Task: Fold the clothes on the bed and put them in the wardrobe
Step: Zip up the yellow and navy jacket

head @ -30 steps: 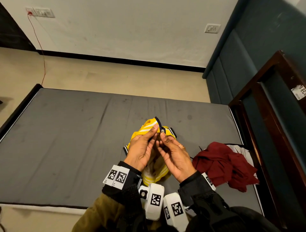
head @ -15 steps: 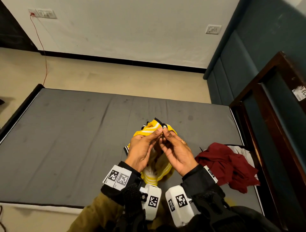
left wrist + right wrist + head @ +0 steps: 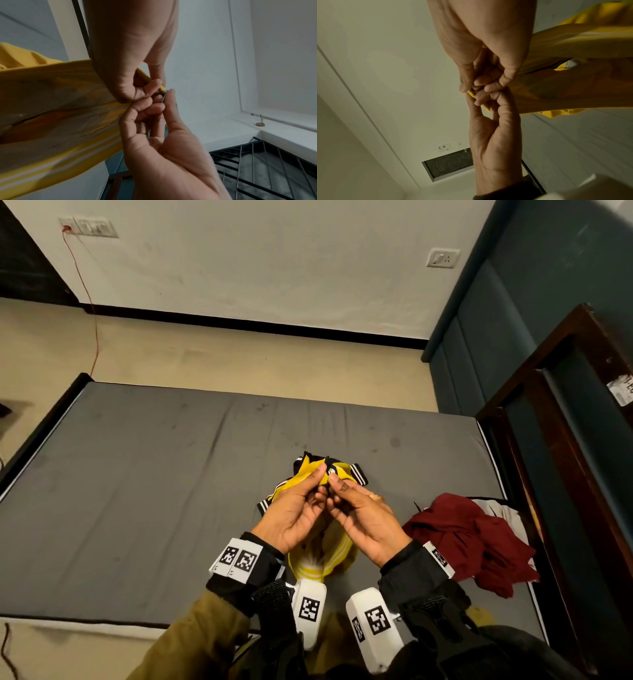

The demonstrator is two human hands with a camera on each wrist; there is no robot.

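Note:
A yellow garment (image 3: pixel 297 480) with white stripes and black-and-white ribbed trim is held up over the grey bed (image 3: pixel 154 491) at centre right. My left hand (image 3: pixel 317 478) pinches its yellow upper edge. My right hand (image 3: pixel 337 483) pinches a small silver fastener on the dark trim, fingertip to fingertip with the left. In the left wrist view the left hand (image 3: pixel 154 86) holds the fabric edge while the right hand (image 3: pixel 165 97) grips the thin metal piece; the garment (image 3: pixel 60 101) hangs to the left. The right wrist view shows the right hand (image 3: pixel 471 86) above the left hand (image 3: pixel 479 100), with the garment (image 3: pixel 573 83) at right.
A crumpled maroon garment (image 3: pixel 462 535) lies on the bed's right side over a white piece (image 3: pixel 498 508). A dark wooden frame (image 3: pixel 565 412) stands along the right edge, with teal padded panels (image 3: pixel 479 337) behind. Beige floor lies beyond the bed.
Both hands have drawn their fingertips closer together at the garment's top edge. The fabric has turned, so more black trim and less white stripe shows on top.

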